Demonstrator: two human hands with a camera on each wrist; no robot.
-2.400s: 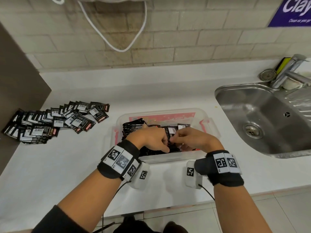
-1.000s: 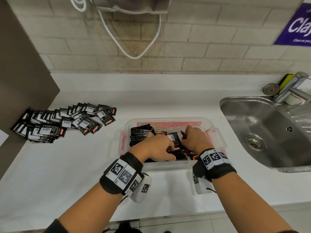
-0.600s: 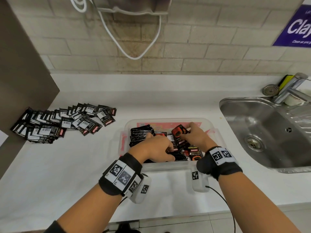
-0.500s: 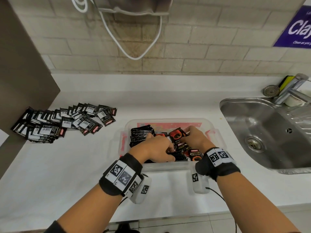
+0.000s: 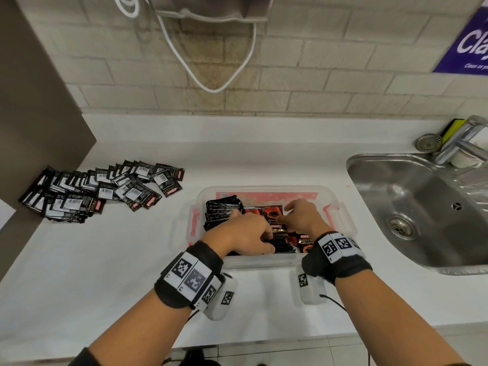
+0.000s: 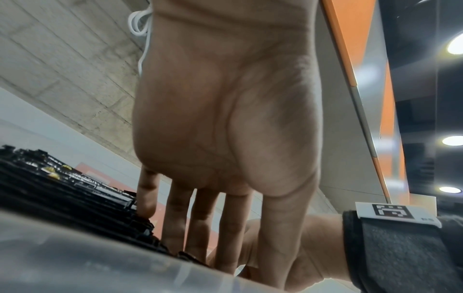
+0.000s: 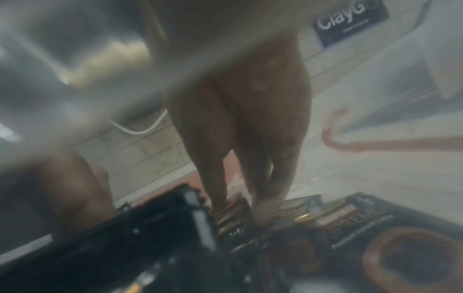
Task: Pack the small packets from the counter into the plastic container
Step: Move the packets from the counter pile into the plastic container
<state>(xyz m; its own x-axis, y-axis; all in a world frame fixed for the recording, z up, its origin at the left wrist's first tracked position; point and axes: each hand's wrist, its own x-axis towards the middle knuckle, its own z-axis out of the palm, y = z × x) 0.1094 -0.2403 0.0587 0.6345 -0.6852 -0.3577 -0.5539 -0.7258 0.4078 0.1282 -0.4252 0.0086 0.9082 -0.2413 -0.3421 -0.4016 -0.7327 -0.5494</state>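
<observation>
1. The small packets in the plastic container [image 5: 266, 189] fill its left and near part: a black row [image 5: 223, 211] stands on edge at the left, and red-and-black ones lie flatter towards the middle and right, one with its printed face [image 5: 274, 213] turned up.
2. The container is clear with red side clips and sits on the white worktop [image 5: 105, 260], directly ahead of the person and left of the sink.
3. The left hand [image 5: 243, 233] reaches down into the container, palm down, beside the upright row. In the left wrist view its fingers [image 6: 198, 222] point straight down with the tips against the packet edges, not wrapped round anything.
4. The right hand [image 5: 303, 219] is in the container just right of the left, the 2 hands nearly touching. In the blurred right wrist view its fingers [image 7: 263, 198] come down together onto the packets [image 7: 333, 218], the tips pressed at one edge; whether they pinch it cannot be told.
5. A loose pile of packets [image 5: 100, 188] lies spread on the worktop well to the left of the container, near a brown side panel [image 5: 39, 101], mostly barcode side up.
6. A steel sink [image 5: 422, 207] is set into the worktop on the right, with a tap [image 5: 459, 138] at its far corner.
7. A white cable [image 5: 216, 85] hangs in a loop on the tiled wall, and a purple sign [image 5: 467, 40] shows at the upper right.
</observation>
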